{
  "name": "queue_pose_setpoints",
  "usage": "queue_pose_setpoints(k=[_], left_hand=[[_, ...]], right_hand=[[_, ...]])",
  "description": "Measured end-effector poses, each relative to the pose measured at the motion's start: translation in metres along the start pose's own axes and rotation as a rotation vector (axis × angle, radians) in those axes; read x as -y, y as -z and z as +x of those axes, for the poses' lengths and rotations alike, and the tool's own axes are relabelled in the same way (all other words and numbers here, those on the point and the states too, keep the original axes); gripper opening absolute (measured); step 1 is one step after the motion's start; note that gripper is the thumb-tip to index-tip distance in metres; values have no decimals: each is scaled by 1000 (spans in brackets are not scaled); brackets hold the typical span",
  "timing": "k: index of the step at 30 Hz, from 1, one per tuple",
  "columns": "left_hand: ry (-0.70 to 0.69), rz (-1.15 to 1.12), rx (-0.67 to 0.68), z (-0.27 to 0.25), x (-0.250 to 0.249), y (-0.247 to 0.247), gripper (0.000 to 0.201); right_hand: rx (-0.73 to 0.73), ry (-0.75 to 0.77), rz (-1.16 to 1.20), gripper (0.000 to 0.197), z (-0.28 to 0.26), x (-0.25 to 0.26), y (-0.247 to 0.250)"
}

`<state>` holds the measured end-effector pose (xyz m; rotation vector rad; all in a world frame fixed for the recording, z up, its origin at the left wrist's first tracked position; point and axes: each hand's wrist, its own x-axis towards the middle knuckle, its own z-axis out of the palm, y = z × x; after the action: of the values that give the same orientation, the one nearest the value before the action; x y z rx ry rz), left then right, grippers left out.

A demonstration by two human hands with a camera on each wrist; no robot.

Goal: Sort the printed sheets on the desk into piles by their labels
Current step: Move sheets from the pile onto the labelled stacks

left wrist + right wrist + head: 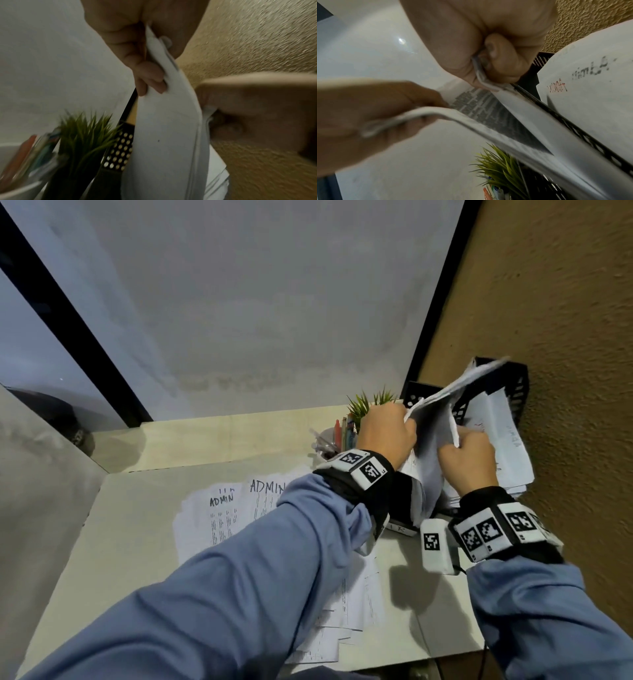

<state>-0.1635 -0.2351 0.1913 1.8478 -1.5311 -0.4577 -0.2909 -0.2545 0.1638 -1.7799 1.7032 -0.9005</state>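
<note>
Both hands hold a bundle of printed sheets lifted above the desk's right side, in front of a black mesh tray. My left hand grips one part of the bundle between thumb and curled fingers. My right hand pinches the other part by its edge, splitting the bundle so printed text shows inside. Sheets labelled ADMIN lie flat on the desk under my left forearm. A sheet with black and red handwriting leans at the tray.
A small green plant and a white cup of pens stand just left of the held sheets. A textured tan wall runs along the right. The desk extends to the left of the ADMIN sheets.
</note>
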Motion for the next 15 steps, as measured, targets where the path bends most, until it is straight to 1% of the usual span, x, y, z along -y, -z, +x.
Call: queue_pose_setpoints(k=[2, 3, 5, 7, 9, 11, 13, 15], left_hand=[[43, -19, 21, 3, 6, -16, 25], [62, -14, 42, 4, 10, -24, 27], [106, 30, 124, 4, 18, -38, 29], [141, 115, 240, 2, 29, -51, 27], [156, 202, 313, -1, 39, -61, 27], [148, 214, 293, -2, 43, -64, 26], [126, 163, 230, -1, 43, -62, 24], [115, 134, 222, 1, 46, -60, 24]], right_hand=[[-7, 8, 19, 30, -3, 2, 0], [-8, 17, 22, 33, -5, 3, 0], [15, 25, -31, 36, -10, 0, -7], [87, 7, -131, 39, -15, -8, -20], [159, -38, -199, 35, -20, -17, -35], [161, -78, -226, 31, -23, -22, -45], [115, -55, -234, 32, -20, -21, -49], [105, -28, -252, 37, -19, -21, -51]])
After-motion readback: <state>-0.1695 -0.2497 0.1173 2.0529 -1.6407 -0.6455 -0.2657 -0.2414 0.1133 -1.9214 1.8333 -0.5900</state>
